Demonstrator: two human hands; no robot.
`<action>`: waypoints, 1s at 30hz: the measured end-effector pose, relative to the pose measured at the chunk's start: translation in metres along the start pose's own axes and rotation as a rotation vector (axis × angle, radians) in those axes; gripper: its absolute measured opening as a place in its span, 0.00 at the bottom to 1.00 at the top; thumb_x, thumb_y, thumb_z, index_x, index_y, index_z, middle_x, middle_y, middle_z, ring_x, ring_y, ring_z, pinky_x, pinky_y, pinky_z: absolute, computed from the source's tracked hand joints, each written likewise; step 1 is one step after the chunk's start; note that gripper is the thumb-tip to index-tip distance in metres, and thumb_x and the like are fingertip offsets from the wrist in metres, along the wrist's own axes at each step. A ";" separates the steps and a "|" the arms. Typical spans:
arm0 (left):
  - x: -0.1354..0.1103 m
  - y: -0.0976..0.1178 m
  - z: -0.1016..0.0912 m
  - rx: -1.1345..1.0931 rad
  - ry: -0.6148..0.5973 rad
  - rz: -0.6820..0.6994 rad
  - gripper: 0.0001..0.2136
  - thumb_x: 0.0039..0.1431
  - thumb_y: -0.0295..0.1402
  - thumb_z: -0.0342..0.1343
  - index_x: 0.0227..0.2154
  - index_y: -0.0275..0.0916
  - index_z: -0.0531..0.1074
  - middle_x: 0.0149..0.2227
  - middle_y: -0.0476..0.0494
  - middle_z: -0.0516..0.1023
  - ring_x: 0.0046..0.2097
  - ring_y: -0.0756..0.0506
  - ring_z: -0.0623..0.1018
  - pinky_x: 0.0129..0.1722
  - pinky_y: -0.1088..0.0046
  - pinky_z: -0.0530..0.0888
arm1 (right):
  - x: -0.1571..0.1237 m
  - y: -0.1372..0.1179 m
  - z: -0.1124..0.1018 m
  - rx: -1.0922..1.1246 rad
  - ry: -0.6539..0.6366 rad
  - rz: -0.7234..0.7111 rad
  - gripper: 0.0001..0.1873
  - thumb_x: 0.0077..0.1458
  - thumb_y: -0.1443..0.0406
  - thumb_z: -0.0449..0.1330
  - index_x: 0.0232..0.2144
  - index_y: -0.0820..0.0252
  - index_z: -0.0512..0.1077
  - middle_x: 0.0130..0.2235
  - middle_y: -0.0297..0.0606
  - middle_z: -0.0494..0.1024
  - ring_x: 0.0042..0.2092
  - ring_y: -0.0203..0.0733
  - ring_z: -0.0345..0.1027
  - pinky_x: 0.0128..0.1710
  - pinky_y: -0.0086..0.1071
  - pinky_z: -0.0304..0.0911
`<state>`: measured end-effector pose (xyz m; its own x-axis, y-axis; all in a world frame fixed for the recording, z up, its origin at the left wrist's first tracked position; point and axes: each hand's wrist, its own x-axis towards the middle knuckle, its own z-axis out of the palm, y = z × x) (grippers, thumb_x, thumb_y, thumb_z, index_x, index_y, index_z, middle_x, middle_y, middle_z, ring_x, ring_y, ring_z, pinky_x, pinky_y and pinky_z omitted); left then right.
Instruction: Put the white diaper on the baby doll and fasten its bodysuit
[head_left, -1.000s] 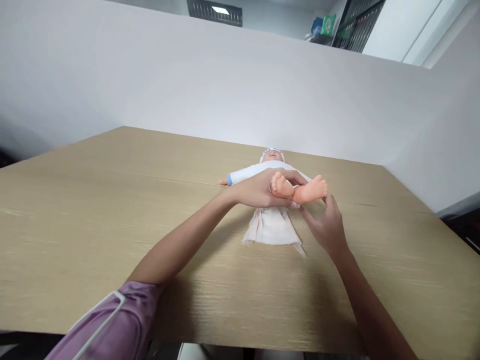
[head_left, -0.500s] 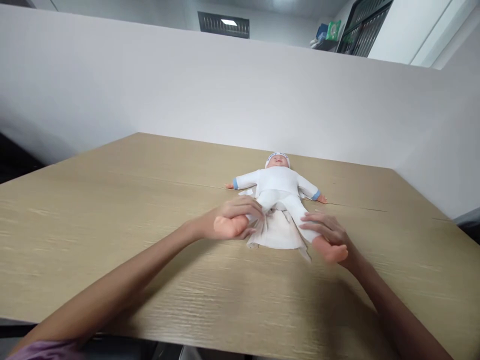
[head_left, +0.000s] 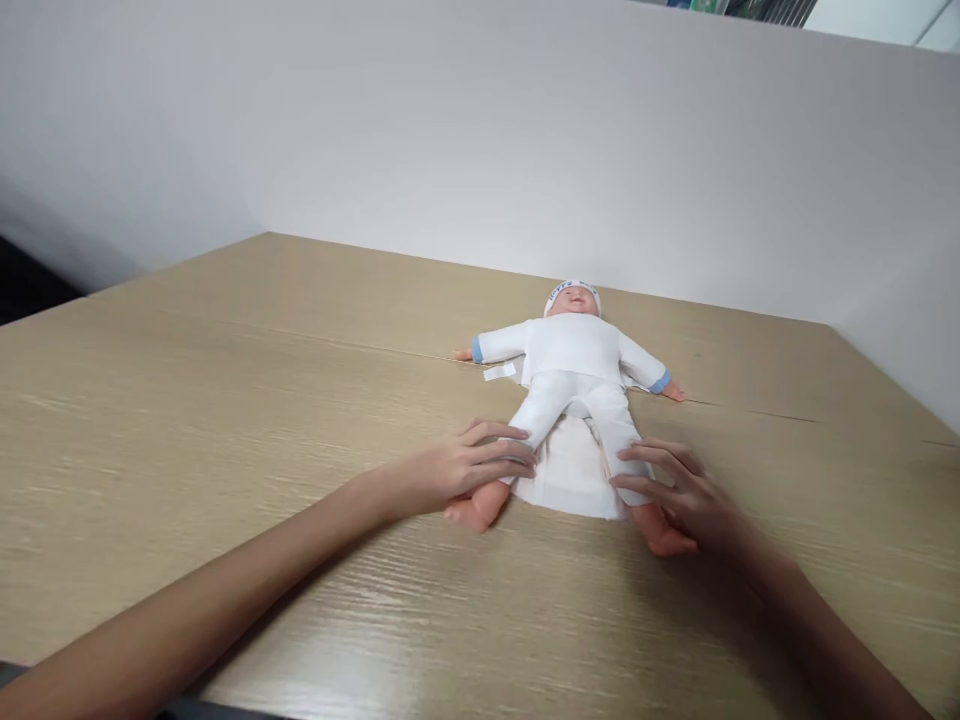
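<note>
A baby doll (head_left: 574,365) in a white suit with blue cuffs and a white cap lies face up on the wooden table (head_left: 225,400), arms spread, legs apart toward me. A white folded cloth (head_left: 564,472) lies under its hips and between its legs. My left hand (head_left: 465,468) rests on the doll's lower leg on the left, fingers stretched over it, the bare foot showing below. My right hand (head_left: 686,495) lies over the doll's other lower leg, fingers spread, its foot beside my palm.
A small white tag (head_left: 499,372) lies on the table beside the doll's arm. A plain white partition wall (head_left: 450,140) stands along the far and right edges of the table. Bare tabletop spreads wide to the left.
The doll's legs, held up together a second ago, have been brought down and spread flat on the table. Both hands moved toward me with the legs and now rest loosely on them.
</note>
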<state>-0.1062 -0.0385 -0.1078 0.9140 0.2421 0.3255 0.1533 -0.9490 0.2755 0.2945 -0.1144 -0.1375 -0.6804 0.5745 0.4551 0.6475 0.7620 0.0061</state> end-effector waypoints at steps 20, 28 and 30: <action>0.030 0.041 0.031 0.170 0.038 -0.414 0.14 0.67 0.43 0.64 0.47 0.39 0.71 0.50 0.36 0.77 0.51 0.33 0.71 0.53 0.51 0.74 | 0.022 -0.050 -0.009 0.056 -0.109 0.347 0.30 0.62 0.55 0.68 0.63 0.57 0.71 0.60 0.52 0.75 0.66 0.62 0.67 0.62 0.56 0.72; 0.036 0.033 0.021 0.076 0.129 -0.427 0.07 0.73 0.32 0.52 0.46 0.42 0.74 0.49 0.39 0.78 0.49 0.37 0.71 0.52 0.56 0.73 | 0.037 -0.055 0.012 -0.039 0.024 0.456 0.17 0.67 0.72 0.56 0.53 0.57 0.78 0.48 0.46 0.78 0.50 0.53 0.71 0.50 0.46 0.70; 0.041 0.025 0.012 -0.033 0.212 -0.418 0.07 0.73 0.33 0.51 0.46 0.42 0.74 0.53 0.39 0.78 0.52 0.37 0.73 0.55 0.57 0.73 | 0.046 -0.045 0.006 0.037 0.043 0.464 0.14 0.69 0.71 0.53 0.48 0.57 0.78 0.43 0.43 0.78 0.45 0.52 0.70 0.45 0.43 0.67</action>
<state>-0.0606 -0.0549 -0.0980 0.6792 0.6411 0.3573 0.4767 -0.7555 0.4494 0.2324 -0.1204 -0.1227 -0.3064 0.8450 0.4383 0.8668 0.4380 -0.2385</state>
